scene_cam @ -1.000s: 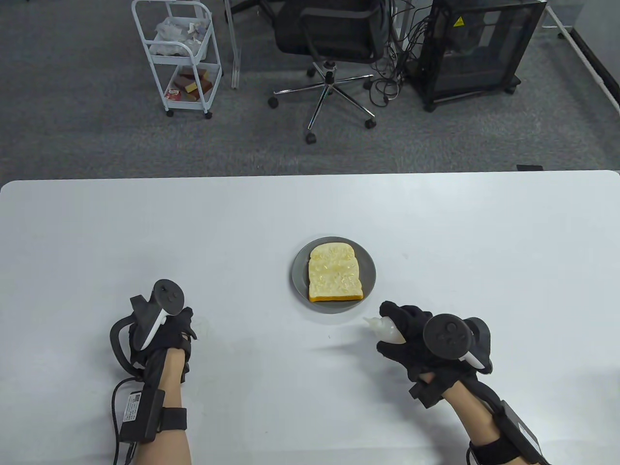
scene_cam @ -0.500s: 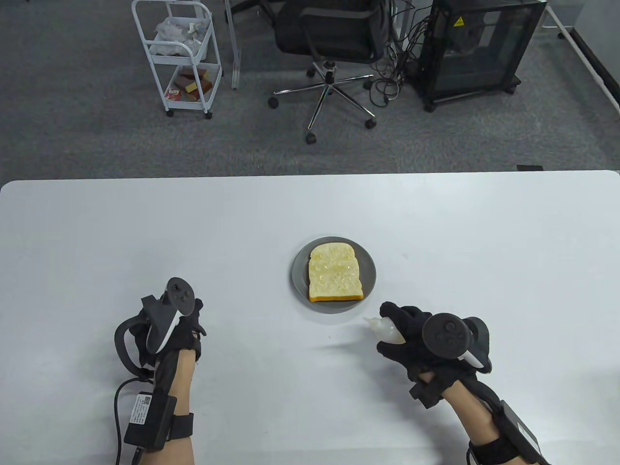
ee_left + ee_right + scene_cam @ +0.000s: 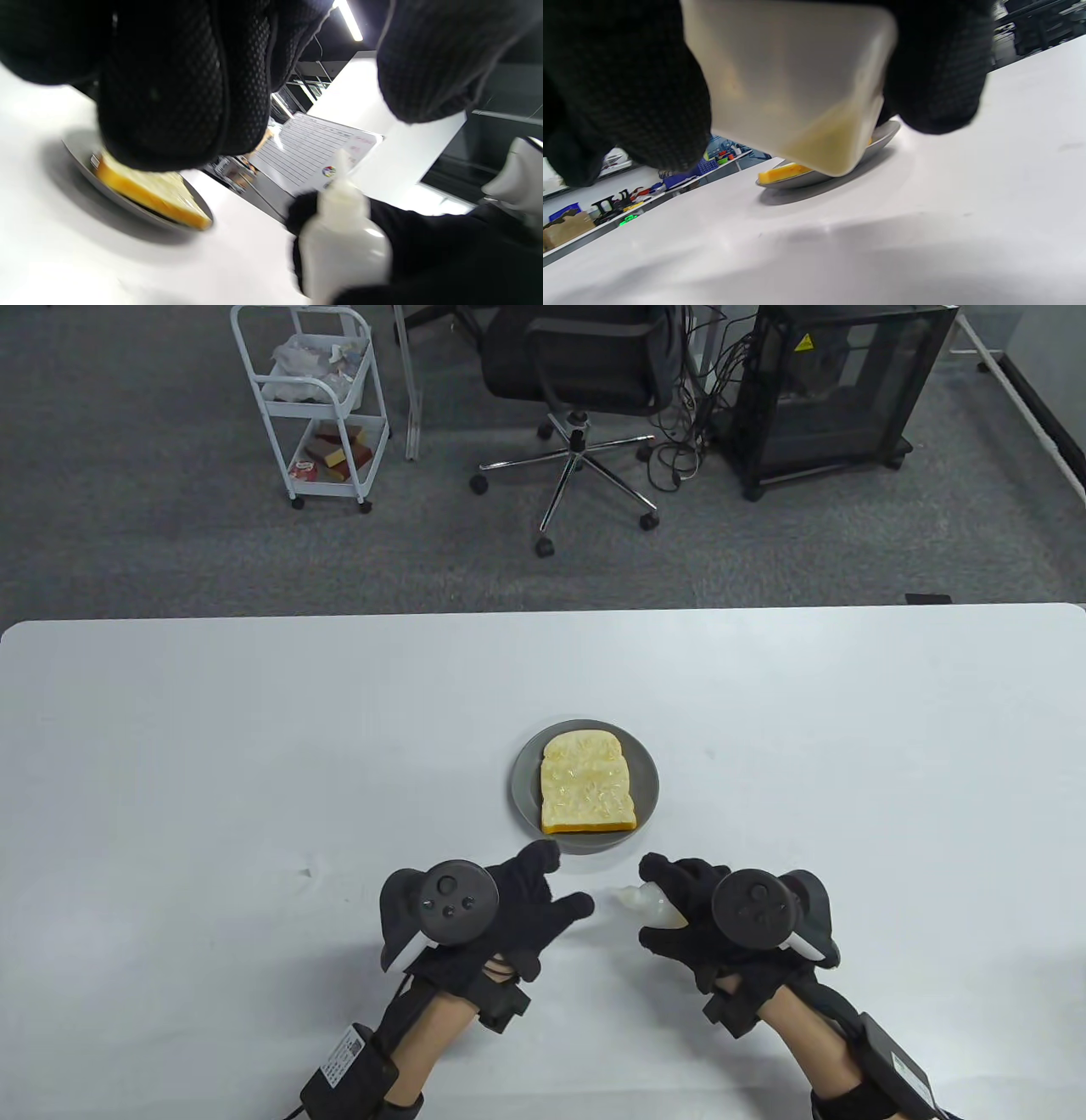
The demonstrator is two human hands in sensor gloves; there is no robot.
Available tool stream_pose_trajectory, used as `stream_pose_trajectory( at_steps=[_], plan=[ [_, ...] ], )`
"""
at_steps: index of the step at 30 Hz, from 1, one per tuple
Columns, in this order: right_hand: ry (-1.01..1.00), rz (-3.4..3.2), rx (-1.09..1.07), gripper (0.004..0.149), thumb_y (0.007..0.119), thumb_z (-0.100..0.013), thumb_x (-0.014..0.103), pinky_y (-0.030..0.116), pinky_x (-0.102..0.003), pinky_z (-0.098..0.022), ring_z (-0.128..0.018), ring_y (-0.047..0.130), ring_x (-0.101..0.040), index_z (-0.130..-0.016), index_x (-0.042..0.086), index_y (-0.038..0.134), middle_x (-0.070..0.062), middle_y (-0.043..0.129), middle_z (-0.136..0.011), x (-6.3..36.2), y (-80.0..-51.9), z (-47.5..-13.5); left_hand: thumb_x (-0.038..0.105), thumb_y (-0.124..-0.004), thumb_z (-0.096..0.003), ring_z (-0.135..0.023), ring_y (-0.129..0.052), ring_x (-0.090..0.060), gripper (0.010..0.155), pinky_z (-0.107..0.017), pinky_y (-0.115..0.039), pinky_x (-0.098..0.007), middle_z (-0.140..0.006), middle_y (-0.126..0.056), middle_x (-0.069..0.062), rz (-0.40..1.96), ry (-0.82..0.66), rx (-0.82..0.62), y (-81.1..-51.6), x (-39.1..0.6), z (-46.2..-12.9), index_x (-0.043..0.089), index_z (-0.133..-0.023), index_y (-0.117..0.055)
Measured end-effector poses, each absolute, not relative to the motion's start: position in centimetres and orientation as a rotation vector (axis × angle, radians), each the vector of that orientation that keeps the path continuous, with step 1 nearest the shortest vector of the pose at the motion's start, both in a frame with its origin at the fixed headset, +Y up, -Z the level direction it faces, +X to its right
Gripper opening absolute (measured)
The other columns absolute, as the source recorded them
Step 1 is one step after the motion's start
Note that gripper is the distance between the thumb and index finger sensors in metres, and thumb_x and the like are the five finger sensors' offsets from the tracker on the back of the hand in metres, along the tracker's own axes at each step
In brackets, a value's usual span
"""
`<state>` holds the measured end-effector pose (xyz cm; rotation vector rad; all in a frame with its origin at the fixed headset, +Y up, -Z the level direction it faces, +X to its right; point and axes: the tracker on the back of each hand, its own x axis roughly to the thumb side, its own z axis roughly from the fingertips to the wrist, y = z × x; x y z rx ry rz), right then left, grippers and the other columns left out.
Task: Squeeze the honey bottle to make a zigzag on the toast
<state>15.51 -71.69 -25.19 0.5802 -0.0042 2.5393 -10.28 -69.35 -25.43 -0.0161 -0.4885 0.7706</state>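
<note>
Your left hand [image 3: 517, 912] has swung in from far out to the left of the plate [image 3: 526, 802] to a spot just below its near rim, and your right hand [image 3: 696, 920] has shifted a little leftward with the honey bottle [image 3: 646, 902]. Both hands now sit close together, facing each other across a small gap just below the plate.

Your right hand grips the bottle's body, fingers wrapped around it, with the capped nozzle pointing left toward your other hand. In the right wrist view the bottle [image 3: 797, 84] is translucent, with a little yellowish honey pooled at its lower corner.

Your left hand is spread, thumb and fingers apart, holding nothing; its fingertips [image 3: 581, 904] are near the nozzle but apart from it. From the left wrist view the bottle [image 3: 343, 250] stands just beyond your fingers.

The toast [image 3: 587, 785] lies flat on the plate, glossy on top; whether that sheen forms a zigzag cannot be made out.
</note>
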Motion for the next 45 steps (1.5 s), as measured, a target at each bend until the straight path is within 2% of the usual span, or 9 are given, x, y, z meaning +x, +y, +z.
stream_pose_trajectory(
  at_steps=[4, 10, 15, 21, 24, 30, 37, 42, 45],
  plan=[
    [0.036, 2.544, 0.646, 0.082, 0.106, -0.036, 0.043, 0.092, -0.049, -0.041, -0.073, 0.088, -0.049, -0.102, 0.008, 0.071, -0.02, 0.084, -0.091, 14.1, -71.7, -24.5, 0.064, -0.092, -0.0445, -0.05, -0.111, -0.03, 0.077, -0.039, -0.087, -0.051, -0.077, -0.102, -0.014, 0.735, -0.504, -0.101, -70.5, -9.1, -25.3, 0.012, -0.098, -0.072],
    [0.053, 2.529, 0.692, 0.083, 0.105, -0.037, 0.043, 0.092, -0.049, -0.041, -0.073, 0.088, -0.048, -0.103, 0.006, 0.069, -0.02, 0.084, -0.091, 13.3, -71.7, -23.9, 0.048, -0.096, -0.0468, -0.042, -0.115, -0.025, 0.054, -0.034, -0.09, -0.048, -0.068, -0.108, -0.011, 0.884, -0.512, -0.166, -71.4, -8.7, -25.6, 0.014, -0.087, -0.085],
    [0.069, 2.509, 0.693, 0.084, 0.104, -0.037, 0.043, 0.092, -0.048, -0.04, -0.072, 0.089, -0.048, -0.103, 0.006, 0.069, -0.02, 0.084, -0.091, 13.3, -71.8, -23.9, 0.048, -0.098, -0.0456, -0.047, -0.114, -0.027, 0.058, -0.035, -0.089, -0.049, -0.074, -0.106, -0.015, 0.917, -0.522, -0.202, -72.1, -8.7, -25.9, 0.013, -0.089, -0.083],
    [0.08, 2.451, 0.709, 0.084, 0.102, -0.038, 0.047, 0.091, -0.046, -0.043, -0.074, 0.088, -0.047, -0.104, 0.007, 0.068, -0.02, 0.083, -0.093, 13.6, -71.9, -24.2, 0.046, -0.1, -0.0434, -0.037, -0.116, -0.022, 0.055, -0.031, -0.092, -0.046, -0.063, -0.11, -0.015, 0.913, -0.509, -0.124, -71.5, -9.1, -25.9, 0.01, -0.083, -0.088],
    [0.037, 2.386, 0.679, 0.087, 0.099, -0.039, 0.05, 0.088, -0.049, -0.045, -0.075, 0.087, -0.049, -0.106, 0.008, 0.063, -0.021, 0.08, -0.095, 14.5, -71.6, -24.5, 0.046, -0.099, -0.0432, -0.036, -0.117, -0.022, 0.054, -0.03, -0.092, -0.046, -0.062, -0.111, -0.016, 1.029, -0.452, -0.126, -71.6, -10.4, -26.4, 0.009, -0.081, -0.088],
    [-0.078, 2.171, 0.71, 0.087, 0.098, -0.041, 0.047, 0.091, -0.044, -0.039, -0.062, 0.098, -0.037, -0.108, 0.01, 0.056, -0.021, 0.082, -0.091, 16.2, -71.4, -25.3, 0.046, -0.099, -0.0437, -0.036, -0.117, -0.021, 0.054, -0.03, -0.093, -0.045, -0.062, -0.11, -0.015, 1.33, -0.342, -0.185, -72.7, -12.7, -27.4, 0.009, -0.081, -0.087],
    [-0.196, 1.868, 0.779, 0.08, 0.1, -0.039, 0.047, 0.093, -0.039, -0.028, -0.043, 0.104, -0.028, -0.102, 0.011, 0.065, -0.019, 0.091, -0.076, 16.5, -71.1, -25.2, 0.046, -0.098, -0.0444, -0.035, -0.116, -0.021, 0.054, -0.031, -0.093, -0.045, -0.062, -0.11, -0.016, 1.652, -0.258, -0.408, -75.2, -11.9, -27.5, 0.008, -0.081, -0.086],
    [-0.27, 1.832, 0.809, 0.079, 0.103, -0.036, 0.052, 0.097, -0.034, -0.019, -0.032, 0.109, -0.023, -0.096, 0.009, 0.075, -0.018, 0.1, -0.066, 17.5, -70.9, -25.5, 0.05, -0.096, -0.0464, -0.041, -0.115, -0.024, 0.058, -0.034, -0.09, -0.047, -0.067, -0.108, -0.015, 1.588, -0.291, -0.475, -74.8, -11.7, -27.6, 0.008, -0.085, -0.084],
    [-0.321, 1.793, 0.711, 0.079, 0.103, -0.036, 0.052, 0.097, -0.033, -0.017, -0.028, 0.11, -0.023, -0.094, 0.005, 0.077, -0.018, 0.101, -0.063, 18.9, -70.9, -26.1, 0.068, -0.085, -0.0482, -0.044, -0.109, -0.031, 0.078, -0.036, -0.085, -0.05, -0.071, -0.101, -0.019, 1.433, -0.17, -0.289, -74.0, -13.6, -27.5, 0.005, -0.093, -0.074]
  ],
)
